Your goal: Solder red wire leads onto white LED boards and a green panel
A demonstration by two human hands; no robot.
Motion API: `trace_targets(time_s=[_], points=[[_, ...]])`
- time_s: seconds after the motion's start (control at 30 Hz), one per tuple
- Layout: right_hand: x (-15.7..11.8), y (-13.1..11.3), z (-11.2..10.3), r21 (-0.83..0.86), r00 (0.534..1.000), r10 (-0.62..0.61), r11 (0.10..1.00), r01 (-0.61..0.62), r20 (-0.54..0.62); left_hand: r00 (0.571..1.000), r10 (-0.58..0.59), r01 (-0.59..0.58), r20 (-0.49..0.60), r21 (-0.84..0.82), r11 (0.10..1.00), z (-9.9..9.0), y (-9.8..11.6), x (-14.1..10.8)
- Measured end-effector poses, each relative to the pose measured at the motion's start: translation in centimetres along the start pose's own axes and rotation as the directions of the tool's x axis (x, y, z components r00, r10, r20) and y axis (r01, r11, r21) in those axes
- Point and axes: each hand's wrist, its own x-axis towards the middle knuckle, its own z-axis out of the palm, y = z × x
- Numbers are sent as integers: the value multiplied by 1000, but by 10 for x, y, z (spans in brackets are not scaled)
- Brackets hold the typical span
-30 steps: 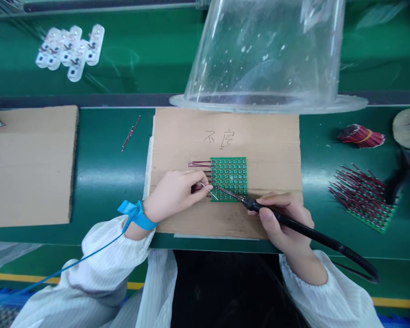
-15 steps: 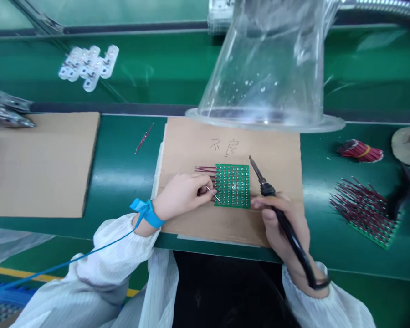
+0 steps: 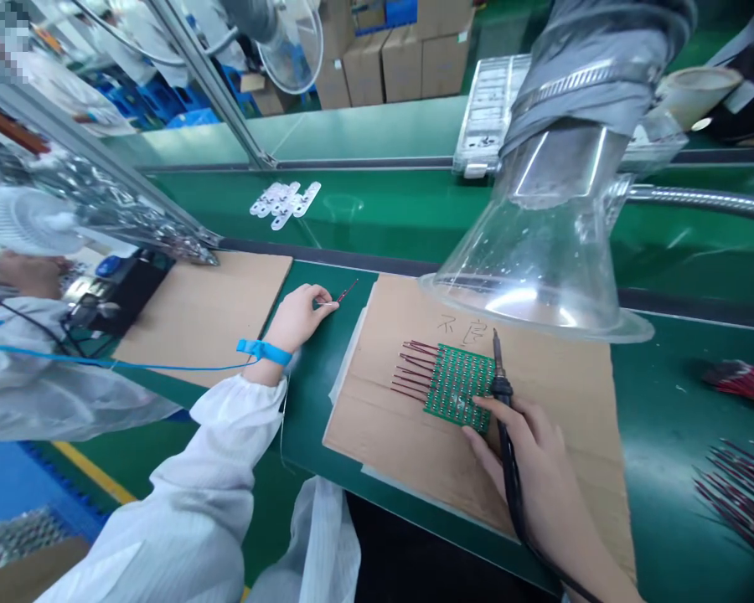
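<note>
My left hand (image 3: 302,316), a blue strap round its wrist, is pinched at the left of the cardboard. A short bit of thin solder wire (image 3: 325,303) shows at its fingers, and a pale strand hangs below the wrist. The fingertips are at a few loose dark-red wires (image 3: 348,291); whether they grip these I cannot tell. My right hand (image 3: 528,452) is closed round a soldering iron (image 3: 506,435), its tip pointing away from me. Its thumb and forefinger touch the right side of a green circuit board (image 3: 458,381). Several dark-red wires (image 3: 416,368) stick out from the board's left edge.
The board lies on a cardboard sheet (image 3: 565,419); another cardboard sheet (image 3: 226,293) is further left. A clear fume hood (image 3: 534,251) overhangs the back. Red wire bundles (image 3: 745,381) lie right. A co-worker's hand (image 3: 28,272) is at far left, by a fan (image 3: 31,219).
My left hand has left the board and moved left to the loose red wires. My right hand has come onto the board's right side, still holding the iron. The view has swung left and up.
</note>
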Motion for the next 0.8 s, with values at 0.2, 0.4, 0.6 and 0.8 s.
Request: trace_targets(time_s=[0.2, 0.4, 0.6, 0.8], points=[[-2, 3, 1, 93, 996, 88, 992, -85, -29, 993, 13, -8, 120, -43, 999, -5, 8, 16], [-2, 2, -4, 216, 983, 134, 971, -104, -129, 988, 81, -56, 131, -182, 982, -18, 26, -6], [-5, -5, -13, 353, 970, 198, 925, -138, -142, 889, 326, -72, 322, -604, 793, -2, 74, -53], [-15, -15, -10, 577, 905, 418, 758, -305, -72, 801, 450, -212, 394, -515, 830, 26, 107, -80]])
